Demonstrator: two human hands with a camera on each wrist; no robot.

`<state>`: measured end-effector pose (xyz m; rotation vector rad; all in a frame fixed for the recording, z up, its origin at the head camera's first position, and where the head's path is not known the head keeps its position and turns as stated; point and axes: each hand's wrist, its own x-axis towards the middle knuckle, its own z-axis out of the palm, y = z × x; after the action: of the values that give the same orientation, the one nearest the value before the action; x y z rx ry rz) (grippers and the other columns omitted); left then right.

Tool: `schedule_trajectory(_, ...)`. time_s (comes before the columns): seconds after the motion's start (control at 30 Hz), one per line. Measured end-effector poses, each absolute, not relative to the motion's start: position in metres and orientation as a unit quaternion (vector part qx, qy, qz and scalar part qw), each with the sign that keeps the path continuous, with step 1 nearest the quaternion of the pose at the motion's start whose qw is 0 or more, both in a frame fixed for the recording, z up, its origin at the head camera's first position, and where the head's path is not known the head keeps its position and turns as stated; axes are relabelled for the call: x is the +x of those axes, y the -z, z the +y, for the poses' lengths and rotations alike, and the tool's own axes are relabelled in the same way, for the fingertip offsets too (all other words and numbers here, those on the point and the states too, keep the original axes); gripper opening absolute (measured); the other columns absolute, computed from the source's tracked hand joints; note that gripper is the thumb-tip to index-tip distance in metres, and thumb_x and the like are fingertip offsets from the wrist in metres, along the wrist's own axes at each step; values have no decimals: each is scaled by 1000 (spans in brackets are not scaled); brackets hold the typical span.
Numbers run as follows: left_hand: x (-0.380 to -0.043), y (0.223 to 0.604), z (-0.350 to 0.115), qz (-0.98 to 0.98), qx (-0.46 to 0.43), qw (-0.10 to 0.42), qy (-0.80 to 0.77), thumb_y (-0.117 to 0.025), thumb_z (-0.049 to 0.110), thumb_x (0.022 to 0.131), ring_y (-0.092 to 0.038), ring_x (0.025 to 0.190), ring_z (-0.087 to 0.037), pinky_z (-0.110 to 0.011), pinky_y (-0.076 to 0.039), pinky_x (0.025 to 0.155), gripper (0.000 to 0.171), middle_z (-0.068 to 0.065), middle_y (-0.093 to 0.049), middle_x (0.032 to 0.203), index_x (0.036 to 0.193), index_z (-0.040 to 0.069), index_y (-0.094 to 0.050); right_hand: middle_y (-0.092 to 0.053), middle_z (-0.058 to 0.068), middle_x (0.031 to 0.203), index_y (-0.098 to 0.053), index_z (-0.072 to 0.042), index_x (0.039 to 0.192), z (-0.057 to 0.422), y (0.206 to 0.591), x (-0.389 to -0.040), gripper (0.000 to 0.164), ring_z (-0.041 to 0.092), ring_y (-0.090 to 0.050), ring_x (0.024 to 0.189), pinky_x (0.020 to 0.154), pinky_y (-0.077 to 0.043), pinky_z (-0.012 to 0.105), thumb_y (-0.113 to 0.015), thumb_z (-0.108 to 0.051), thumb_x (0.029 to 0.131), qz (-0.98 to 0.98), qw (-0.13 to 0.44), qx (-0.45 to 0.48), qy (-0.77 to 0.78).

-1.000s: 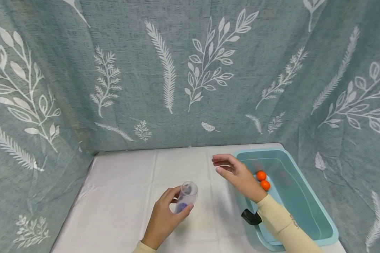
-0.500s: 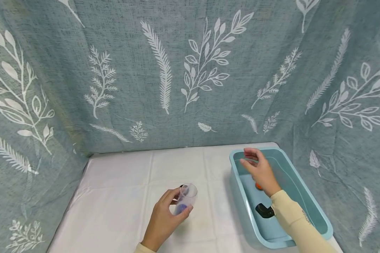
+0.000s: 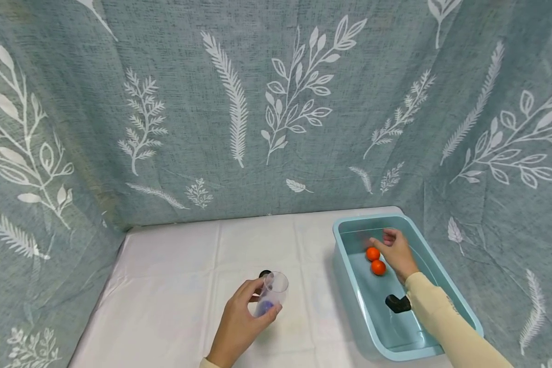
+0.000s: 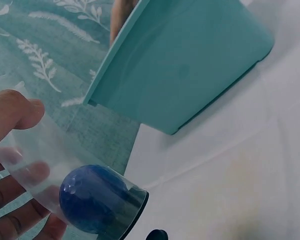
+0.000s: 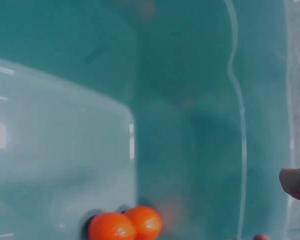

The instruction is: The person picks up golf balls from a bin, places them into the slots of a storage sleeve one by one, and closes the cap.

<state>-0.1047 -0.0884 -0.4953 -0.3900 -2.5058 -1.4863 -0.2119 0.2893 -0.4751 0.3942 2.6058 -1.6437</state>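
Note:
My left hand (image 3: 244, 319) grips a clear plastic cylinder (image 3: 273, 290) between thumb and fingers, its round mouth uppermost. At its lower end sits a blue ball (image 4: 94, 199), seen through the wall in the left wrist view. My right hand (image 3: 397, 254) reaches into the light-blue plastic bin (image 3: 363, 312), thumb and fingers apart with nothing held between them. Just left of and below its fingertips, two orange balls (image 5: 111, 227) lie side by side on the bin floor. Only a thumb tip and a bit of finger show in the right wrist view.
A small black thing (image 3: 265, 274), partly hidden, lies beyond the left fingertips. Under the right wrist hangs a black device (image 3: 397, 304). White cloth (image 3: 179, 271) covers the table. A blue-green leaf-patterned curtain (image 3: 188, 128) encloses the back and sides.
My right hand has moved right and then down, from beside the bin's left rim to inside it. The left hand keeps holding the cylinder in nearly the same place.

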Motion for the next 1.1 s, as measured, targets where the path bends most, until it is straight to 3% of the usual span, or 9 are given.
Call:
schedule_trajectory(0.3,-106,498,-90,-849,-121,92,507,-88,24,79,-65,96,-10,-38,-59,84,53,14,-63,114,126,18,-64,-29,39,146,-21,21,147,298,493,-213,70,50,-32,134,115,-30,60,-55,-19,101,866,62,154,472)
schedule_trajectory(0.57,-106,500,-90,-849,-127,85,505,-86,29,82,-66,96,-13,-34,-59,82,51,12,-64,114,126,18,-64,-25,42,141,-24,23,140,302,514,-211,70,54,-30,128,113,-28,64,-57,-23,100,896,88,166,403)
schedule_trajectory(0.8,-104,500,-93,-850,-120,64,509,-85,36,82,-65,97,-13,-36,-59,84,51,12,-63,114,126,19,-64,-36,41,121,-37,23,122,305,532,-212,61,50,-40,109,99,-38,62,-59,-28,95,909,129,174,358)
schedule_trajectory(1.1,-103,504,-97,-849,-116,67,511,-85,32,83,-65,98,-12,-33,-59,84,50,11,-63,115,127,19,-64,-23,48,125,-20,30,130,296,536,-219,69,57,-34,111,103,-38,65,-48,-19,91,901,184,207,334)
